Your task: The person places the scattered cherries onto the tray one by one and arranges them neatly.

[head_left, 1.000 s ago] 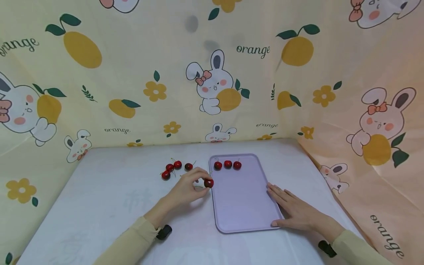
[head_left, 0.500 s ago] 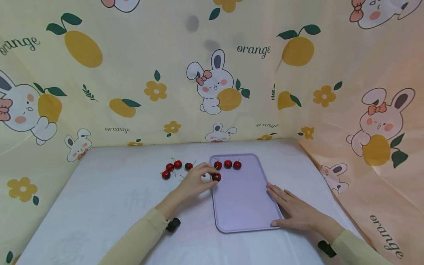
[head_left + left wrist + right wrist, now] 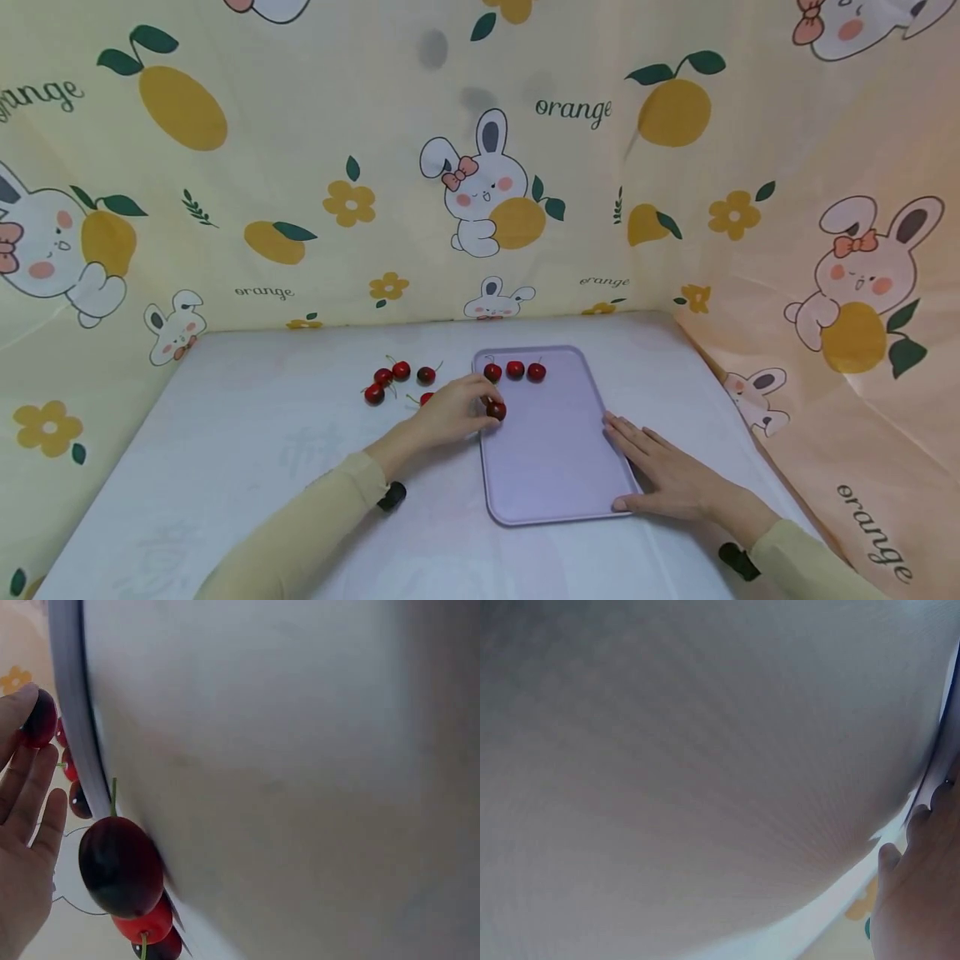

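Observation:
Between thumb and fingers, my left hand [image 3: 452, 410] pinches a dark red cherry [image 3: 497, 410] at the left side of a lilac tray [image 3: 558, 467]. That same cherry [image 3: 41, 720] shows at the fingertips in the left wrist view. Three cherries [image 3: 515, 370] stand in a row along the tray's far end. My right hand [image 3: 667, 475] rests with extended fingers against the tray's right edge, and only part of that hand [image 3: 922, 877] appears in the right wrist view.
Left of the tray, several loose cherries [image 3: 383, 377] with stems lie on the white tablecloth [image 3: 247, 467]. One more cherry [image 3: 426, 399] is partly hidden behind my left hand. A patterned cloth [image 3: 375, 125] with rabbits and oranges hangs behind the table.
My left hand has carried the cherry rightward, from just outside the tray's left edge to over its left side. The right hand has stayed put.

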The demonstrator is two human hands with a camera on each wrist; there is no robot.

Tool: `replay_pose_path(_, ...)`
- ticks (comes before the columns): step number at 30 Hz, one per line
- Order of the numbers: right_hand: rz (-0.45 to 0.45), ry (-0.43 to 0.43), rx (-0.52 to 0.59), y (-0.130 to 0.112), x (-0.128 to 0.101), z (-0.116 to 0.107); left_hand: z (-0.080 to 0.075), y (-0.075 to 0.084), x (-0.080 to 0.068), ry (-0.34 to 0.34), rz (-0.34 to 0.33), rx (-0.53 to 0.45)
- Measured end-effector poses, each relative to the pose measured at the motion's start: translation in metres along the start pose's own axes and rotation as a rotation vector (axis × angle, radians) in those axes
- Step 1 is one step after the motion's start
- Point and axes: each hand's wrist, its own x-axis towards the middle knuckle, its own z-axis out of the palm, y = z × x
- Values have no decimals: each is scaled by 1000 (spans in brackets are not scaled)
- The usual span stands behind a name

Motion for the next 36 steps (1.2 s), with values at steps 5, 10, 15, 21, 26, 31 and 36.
replay_pose_path(5, -26, 27, 5, 1, 0, 1, 2, -1, 3, -50, 8, 48)
replay_pose_path(10, -27, 32, -2, 2, 1, 1, 3, -4, 5, -82, 1, 99)
replay_pose_path(15, -8, -3, 5, 1, 2, -1, 4, -4, 6, -94, -14, 118)
replay_pose_path(21, -5, -10, 0, 0, 2, -2, 5, -4, 6, -90, -6, 127)
replay_pose_path(26, -4, -7, 8, 0, 1, -2, 5, -4, 6, -89, -1, 138)
replay_pose_path(31, -5, -3, 2, -1, 0, -2, 4, -2, 5, -91, -8, 134)
replay_pose_path(36, 0, -2, -1, -3, -1, -3, 5, -3, 4, -75, -7, 148)
